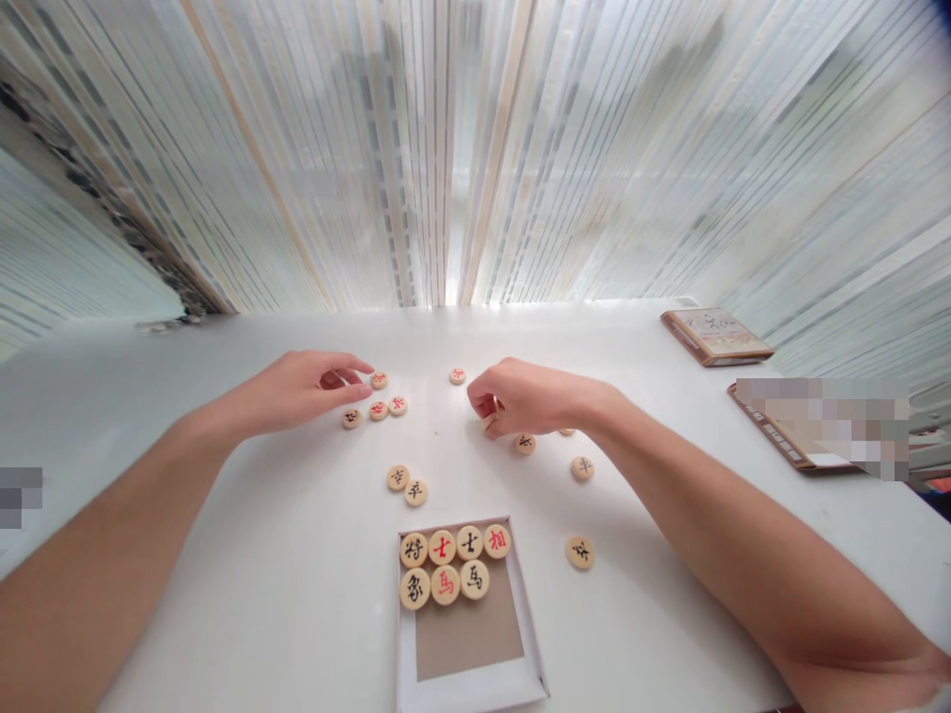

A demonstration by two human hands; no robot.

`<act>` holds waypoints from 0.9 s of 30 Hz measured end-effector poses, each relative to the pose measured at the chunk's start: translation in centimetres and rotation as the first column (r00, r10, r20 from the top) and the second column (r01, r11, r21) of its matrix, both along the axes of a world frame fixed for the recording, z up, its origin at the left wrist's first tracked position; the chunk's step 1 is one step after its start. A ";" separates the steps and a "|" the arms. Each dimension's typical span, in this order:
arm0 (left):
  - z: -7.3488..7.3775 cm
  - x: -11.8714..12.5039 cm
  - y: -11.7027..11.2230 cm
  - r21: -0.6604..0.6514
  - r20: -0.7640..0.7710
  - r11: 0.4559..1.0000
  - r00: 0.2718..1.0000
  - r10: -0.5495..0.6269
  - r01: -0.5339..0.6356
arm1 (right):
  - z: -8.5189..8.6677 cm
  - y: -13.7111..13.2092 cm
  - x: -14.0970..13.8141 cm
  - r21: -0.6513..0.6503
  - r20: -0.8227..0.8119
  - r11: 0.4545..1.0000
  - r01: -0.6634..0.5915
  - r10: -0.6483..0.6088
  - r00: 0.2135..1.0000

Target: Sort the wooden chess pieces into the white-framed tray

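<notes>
My left hand (319,384) hovers at the left with thumb and index finger apart, their tips beside a red-marked xiangqi piece (378,379). Close to it lie two more red-marked pieces and a black-marked piece (352,418). My right hand (509,396) pinches a wooden xiangqi piece (488,423), whose face is mostly hidden by the fingers. Just below that hand is a black-marked piece (525,444). In front of me, a shallow open box (531,644) holds two rows of pieces, face up, in its far part; its brown bottom shows below them.
Two black-marked pieces (416,492) lie beyond the box. A red-marked piece (457,375) sits between my hands. More pieces (580,552) are scattered at right, one partly under my forearm. A flat box (717,335) and a box lid (773,436) rest far right. Striped curtains hang behind.
</notes>
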State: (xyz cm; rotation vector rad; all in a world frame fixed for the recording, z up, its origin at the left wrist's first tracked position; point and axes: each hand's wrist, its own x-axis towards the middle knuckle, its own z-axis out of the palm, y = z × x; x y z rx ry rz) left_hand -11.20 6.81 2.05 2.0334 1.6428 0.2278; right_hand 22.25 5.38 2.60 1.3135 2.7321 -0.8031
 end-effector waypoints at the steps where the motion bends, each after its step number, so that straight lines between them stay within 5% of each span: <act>1: 0.0 0.2 -0.1 0.032 0.012 0.999 1.000 -0.005 0.005 | -0.1 0.0 -0.2 0.024 -0.049 1.000 -0.005 0.006 0.999; 5: -0.1 2.2 -1.2 0.181 0.237 0.981 0.971 0.025 -0.070 | -1.5 -0.2 -1.6 -0.058 -0.413 0.993 0.106 -0.121 0.903; 8: -0.8 4.5 -2.4 0.115 0.502 0.983 0.862 0.066 -0.143 | -3.2 -0.7 -2.9 -0.351 -0.661 0.918 0.184 -0.382 0.645; 11: -2.1 6.4 -3.3 -0.025 0.734 0.997 0.675 0.072 -0.078 | -4.5 -1.6 -3.9 -0.577 -0.677 0.797 0.181 -0.590 0.440; 14: -3.6 7.6 -3.8 -0.052 0.816 0.998 0.575 0.061 -0.032 | -4.8 -2.3 -4.6 -0.675 -0.680 0.733 0.085 -0.663 0.313; 19: -4.9 8.8 -4.4 -0.105 0.878 0.994 0.467 0.108 -0.031 | -5.0 -3.0 -5.1 -0.659 -0.692 0.741 0.128 -0.664 0.284; 27: -6.8 9.5 -4.7 -0.045 0.910 0.997 0.409 0.067 -0.063 | -7.5 -3.5 -5.0 -0.573 -0.685 0.738 0.356 -0.670 0.286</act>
